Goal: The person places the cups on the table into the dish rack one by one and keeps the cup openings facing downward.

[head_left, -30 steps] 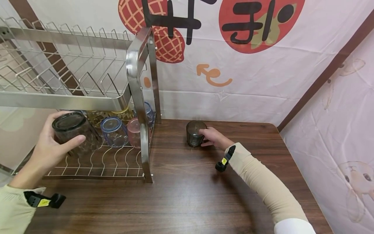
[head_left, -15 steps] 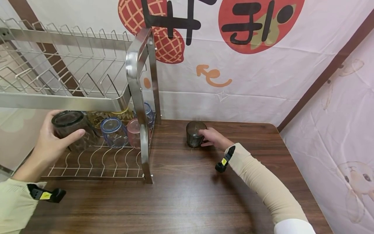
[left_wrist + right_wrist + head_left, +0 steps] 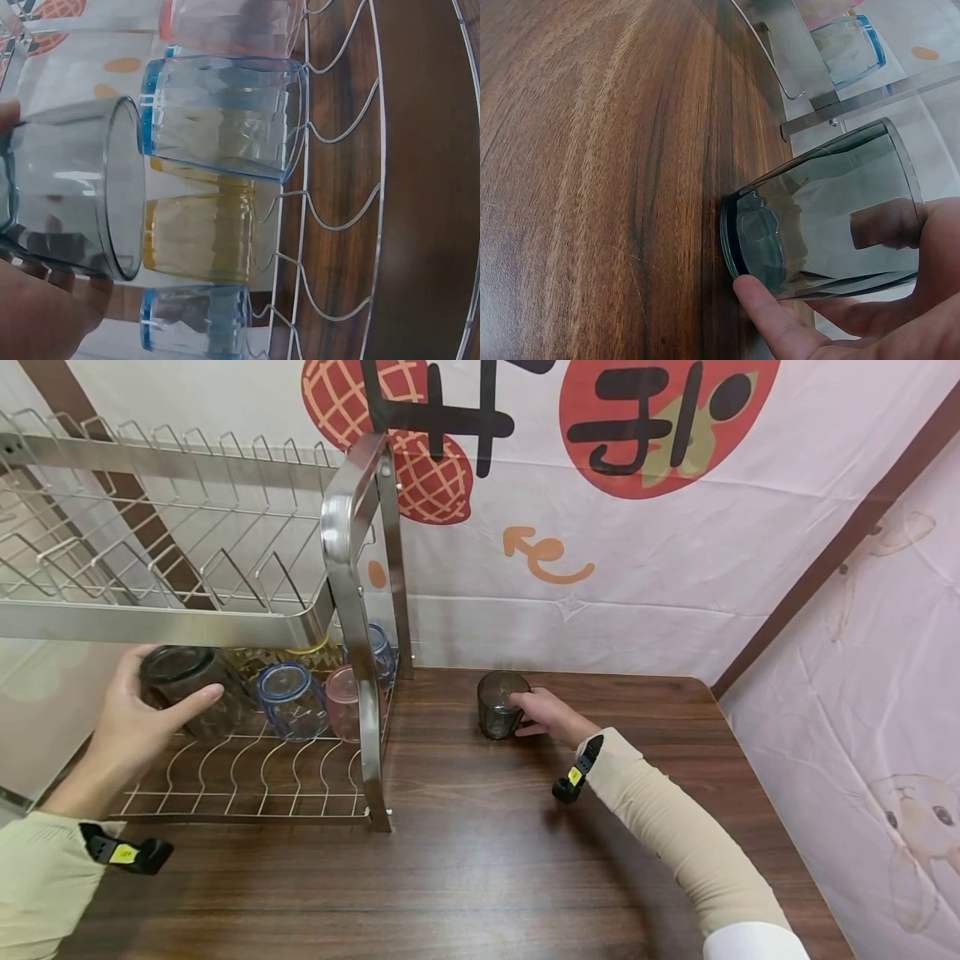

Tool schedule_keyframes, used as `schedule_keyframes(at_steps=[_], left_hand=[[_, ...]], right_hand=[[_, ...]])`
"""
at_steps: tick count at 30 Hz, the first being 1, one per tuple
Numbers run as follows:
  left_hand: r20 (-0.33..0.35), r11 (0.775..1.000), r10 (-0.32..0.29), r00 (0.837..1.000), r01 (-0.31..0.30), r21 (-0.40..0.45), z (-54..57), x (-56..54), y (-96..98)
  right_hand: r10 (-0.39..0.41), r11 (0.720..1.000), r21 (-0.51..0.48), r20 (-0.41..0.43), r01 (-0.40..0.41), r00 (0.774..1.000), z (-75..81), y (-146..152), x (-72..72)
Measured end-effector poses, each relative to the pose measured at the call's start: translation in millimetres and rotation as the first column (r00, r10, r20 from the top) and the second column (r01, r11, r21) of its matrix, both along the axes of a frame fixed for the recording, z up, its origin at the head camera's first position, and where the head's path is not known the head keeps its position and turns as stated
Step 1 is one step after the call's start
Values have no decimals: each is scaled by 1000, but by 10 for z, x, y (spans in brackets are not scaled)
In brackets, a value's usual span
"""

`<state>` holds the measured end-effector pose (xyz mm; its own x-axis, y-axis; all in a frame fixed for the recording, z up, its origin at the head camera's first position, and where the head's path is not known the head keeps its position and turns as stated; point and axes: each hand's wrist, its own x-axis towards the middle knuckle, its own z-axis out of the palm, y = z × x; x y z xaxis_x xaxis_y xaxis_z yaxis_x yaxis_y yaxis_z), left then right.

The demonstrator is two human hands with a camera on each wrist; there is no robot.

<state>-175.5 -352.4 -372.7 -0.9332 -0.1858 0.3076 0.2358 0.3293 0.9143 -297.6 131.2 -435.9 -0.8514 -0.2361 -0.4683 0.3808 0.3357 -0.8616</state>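
Note:
In the head view my left hand grips a dark grey glass turned base up, at the left front of the rack's lower shelf. The left wrist view shows its rim held clear above the shelf wires. Beside it on that shelf stand an upturned blue-rimmed glass and a pink glass, with yellowish glasses and another blue glass behind. At the back of the table, my right hand holds a second dark grey glass, which stands upright on the wood, thumb and fingers around its side.
The two-tier metal dish rack fills the left; its upper wire tier overhangs the glasses and my left fingers. A brown wooden table extends right and forward. Printed cloth hangs close behind.
My left hand has shifted slightly forward with its glass, under the upper tier. My right hand and the glass on the table stay where they were.

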Motion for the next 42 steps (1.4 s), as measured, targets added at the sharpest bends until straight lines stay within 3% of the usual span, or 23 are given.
schedule_keyframes(at_steps=[3, 15, 17, 24, 29, 35, 42], left_hand=[[31, 991, 57, 998, -52, -126, 4, -10, -25], [51, 977, 76, 996, -64, -203, -72, -66, -59], [78, 967, 77, 994, -56, -250, -85, -73, -60], [153, 898, 97, 983, -20, -440, -139, -87, -105], [188, 885, 82, 979, 15, -465, -188, -123, -143], [219, 889, 101, 970, 11, -458, -254, -171, -175], [204, 902, 103, 974, -4, -432, -345, -218, -194]], right_hand=[[3, 1000, -1, -4, -3, 1000, -3, 4, 2], [-3, 1000, -4, -3, 3, 1000, -11, 1, 2], [-2, 1000, -6, -1, 2, 1000, -8, 0, 5], [5, 1000, 5, -4, -5, 1000, -4, 11, 4], [12, 1000, 1, -4, -12, 1000, -8, 16, -1], [21, 1000, -13, -17, -22, 1000, -9, 17, 2], [19, 1000, -8, -15, -19, 1000, -22, 10, 6]])
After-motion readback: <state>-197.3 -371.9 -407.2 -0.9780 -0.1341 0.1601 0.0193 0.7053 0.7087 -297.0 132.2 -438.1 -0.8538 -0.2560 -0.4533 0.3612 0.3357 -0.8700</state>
